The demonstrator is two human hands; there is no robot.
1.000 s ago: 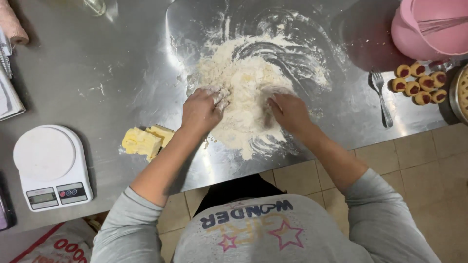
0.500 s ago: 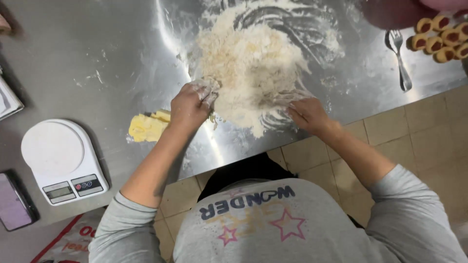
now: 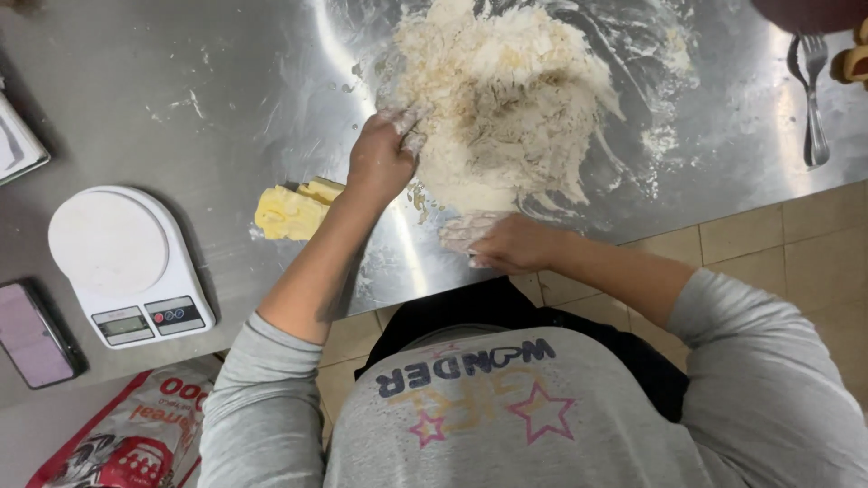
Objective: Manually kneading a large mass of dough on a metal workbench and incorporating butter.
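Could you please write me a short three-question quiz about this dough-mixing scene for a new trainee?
1. True or false: the left hand touches the flour heap.
2. Which lies nearest the left forearm? A) fork B) yellow butter block C) phone
3. What white device sits on the steel table left of the butter?

Key: 1 true; 2 B; 3 the kitchen scale. The right hand rests flat at the heap's near edge.
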